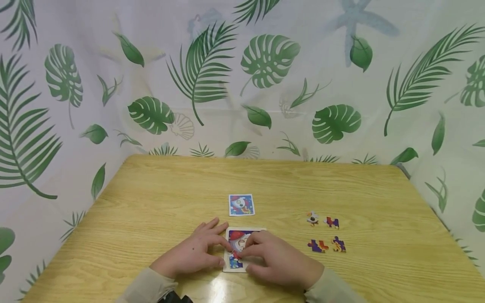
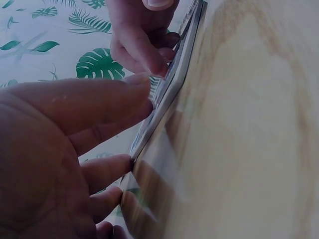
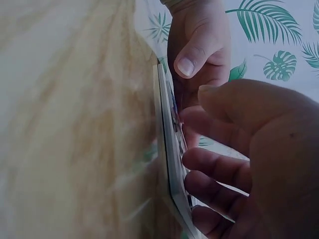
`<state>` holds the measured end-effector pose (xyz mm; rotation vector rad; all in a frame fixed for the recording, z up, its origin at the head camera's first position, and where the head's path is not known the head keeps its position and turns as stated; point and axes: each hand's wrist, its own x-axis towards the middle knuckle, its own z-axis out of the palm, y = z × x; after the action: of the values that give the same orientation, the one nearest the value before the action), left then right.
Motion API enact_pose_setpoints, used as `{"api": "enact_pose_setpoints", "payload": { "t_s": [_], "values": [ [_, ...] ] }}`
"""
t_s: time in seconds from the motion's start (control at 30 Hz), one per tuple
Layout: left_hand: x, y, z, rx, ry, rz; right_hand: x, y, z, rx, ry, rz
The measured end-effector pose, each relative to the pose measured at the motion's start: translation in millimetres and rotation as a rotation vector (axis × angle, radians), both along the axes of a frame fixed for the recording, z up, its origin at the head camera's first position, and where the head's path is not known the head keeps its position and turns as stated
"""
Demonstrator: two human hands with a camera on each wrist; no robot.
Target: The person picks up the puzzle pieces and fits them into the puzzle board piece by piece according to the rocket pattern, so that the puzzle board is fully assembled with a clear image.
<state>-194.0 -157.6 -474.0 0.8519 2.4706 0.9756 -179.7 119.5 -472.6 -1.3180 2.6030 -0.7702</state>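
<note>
A square puzzle board (image 1: pixel 226 267) lies flat on the table, with pieces set in its upper part and lower left. My left hand (image 1: pixel 197 252) is at its left side, fingers extended, the index fingertip touching the pieces; in the left wrist view the left hand (image 2: pixel 60 134) has other fingertips at the board's edge (image 2: pixel 172 92). My right hand (image 1: pixel 282 261) reaches over the board's right side, its index fingertip on a red and blue piece near the middle. In the right wrist view the right hand (image 3: pixel 269 144) has loosely bent fingers touching the board (image 3: pixel 172 174); its thumb stands off the surface.
A square picture card (image 1: pixel 241 205) lies behind the board. To the right are several loose pieces: a white one (image 1: pixel 312 218), a red and purple one (image 1: pixel 332 222), and two purple and orange ones (image 1: pixel 318 245) (image 1: pixel 339 244). A leaf-patterned sheet hangs behind the table.
</note>
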Motion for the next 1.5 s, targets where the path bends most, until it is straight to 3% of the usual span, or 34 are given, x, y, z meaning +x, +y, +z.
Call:
{"api": "enact_pose_setpoints", "payload": {
  "t_s": [0.37, 0.83, 0.97, 1.23, 1.5],
  "values": [
    [-2.1, -0.2, -1.5, 0.006, -0.005, 0.012, -0.7, -3, 1.9, 0.068, 0.131, 0.095],
    [-1.8, -1.0, -0.5, 0.001, 0.032, -0.017, -2.9, 0, 4.1, 0.028, 0.004, 0.016],
    [-1.3, 0.4, -1.5, 0.003, 0.049, -0.011, -8.4, 9, 10.5, 0.021, -0.043, -0.101],
    [-0.6, 4.1, -2.8, -0.01, 0.035, 0.013, -31.8, 60, 24.8, -0.004, 0.007, -0.412],
    [0.0, 4.4, -2.1, -0.004, 0.031, 0.017, -47.3, 119, 32.3, 0.009, -0.034, -0.552]
  ]
}}
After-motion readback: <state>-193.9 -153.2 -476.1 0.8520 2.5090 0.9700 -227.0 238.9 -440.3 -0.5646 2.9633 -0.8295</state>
